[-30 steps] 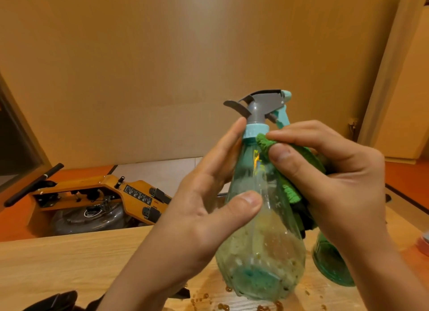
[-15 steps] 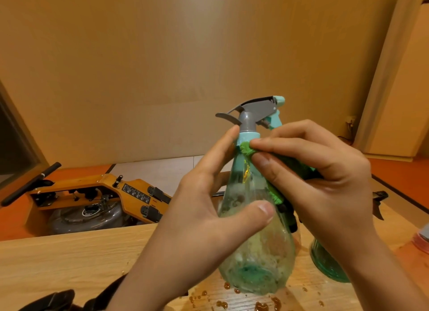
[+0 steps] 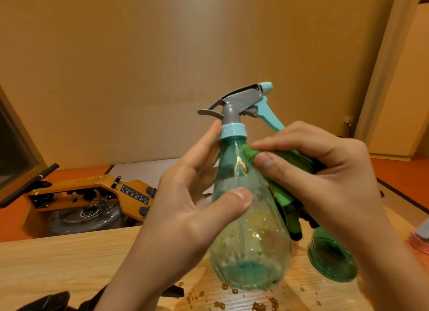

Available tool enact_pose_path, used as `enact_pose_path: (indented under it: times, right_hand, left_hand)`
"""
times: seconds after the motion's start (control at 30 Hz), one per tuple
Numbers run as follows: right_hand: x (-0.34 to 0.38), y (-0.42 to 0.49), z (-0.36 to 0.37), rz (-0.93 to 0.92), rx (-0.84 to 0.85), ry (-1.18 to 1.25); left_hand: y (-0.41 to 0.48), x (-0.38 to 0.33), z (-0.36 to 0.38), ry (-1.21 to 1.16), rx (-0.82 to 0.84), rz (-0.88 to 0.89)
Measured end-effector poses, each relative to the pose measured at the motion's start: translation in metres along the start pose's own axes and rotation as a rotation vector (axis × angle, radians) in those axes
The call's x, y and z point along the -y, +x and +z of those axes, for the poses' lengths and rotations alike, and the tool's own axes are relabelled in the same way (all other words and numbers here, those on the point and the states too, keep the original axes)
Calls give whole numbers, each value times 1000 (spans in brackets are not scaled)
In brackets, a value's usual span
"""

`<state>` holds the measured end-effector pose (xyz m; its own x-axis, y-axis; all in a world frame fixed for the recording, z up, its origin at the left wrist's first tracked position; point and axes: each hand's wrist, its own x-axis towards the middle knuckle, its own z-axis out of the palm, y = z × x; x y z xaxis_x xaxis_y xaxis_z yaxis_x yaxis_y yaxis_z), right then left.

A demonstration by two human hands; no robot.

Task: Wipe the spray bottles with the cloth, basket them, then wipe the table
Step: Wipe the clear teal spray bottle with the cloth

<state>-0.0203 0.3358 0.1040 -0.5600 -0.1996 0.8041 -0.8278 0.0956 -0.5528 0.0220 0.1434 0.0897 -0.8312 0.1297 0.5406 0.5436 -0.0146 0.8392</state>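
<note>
Head view: left hand (image 3: 185,218) grips the spray bottle (image 3: 250,236) above the wet desk (image 3: 58,259); right hand (image 3: 325,178), at three o'clock, pinches the cloth (image 3: 282,196) to its neck. Bottle-wiping step; lower body likely next.

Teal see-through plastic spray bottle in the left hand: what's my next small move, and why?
Probably slide the green cloth down the teal see-through spray bottle toward its base. The right hand presses the cloth high on the bottle's shoulder, the left hand grips the body, and the lower part looks speckled with droplets.
</note>
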Motion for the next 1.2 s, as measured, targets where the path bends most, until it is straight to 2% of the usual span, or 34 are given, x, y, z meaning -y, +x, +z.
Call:
enact_pose_path:
  times: [0.07,0.13,0.3,0.33,0.5,0.57,0.7,0.9,1.07,1.2]
  right_hand:
    - [-1,-1,8,-12,-107,-38]
    - [-2,-2,12,-11,-116,-25]
    - [1,2,-4,7,174,83]
    - [1,3,-5,13,167,93]
    - [-2,0,9,-9,-101,94]
    - [-3,1,10,-24,-75,110]
    - [-2,2,-2,-37,116,146]
    - [-5,1,10,-51,-124,160]
    - [-4,1,7,-81,-114,35]
    - [-7,-1,13,-94,-75,-33]
  left_hand:
    - [-1,0,3,15,24,6]
    - [0,-1,1,-3,-7,9]
    - [3,-3,-10,-91,-75,18]
    - [3,-3,-9,-95,-63,16]
    - [-3,-6,4,-23,9,33]
    - [-2,-7,1,-28,-18,42]
    - [-1,-10,-6,-58,-59,46]
    - [-3,-9,7,-44,71,37]
    - [-6,-9,8,73,138,-49]
    - [-12,-12,9,246,91,-128]
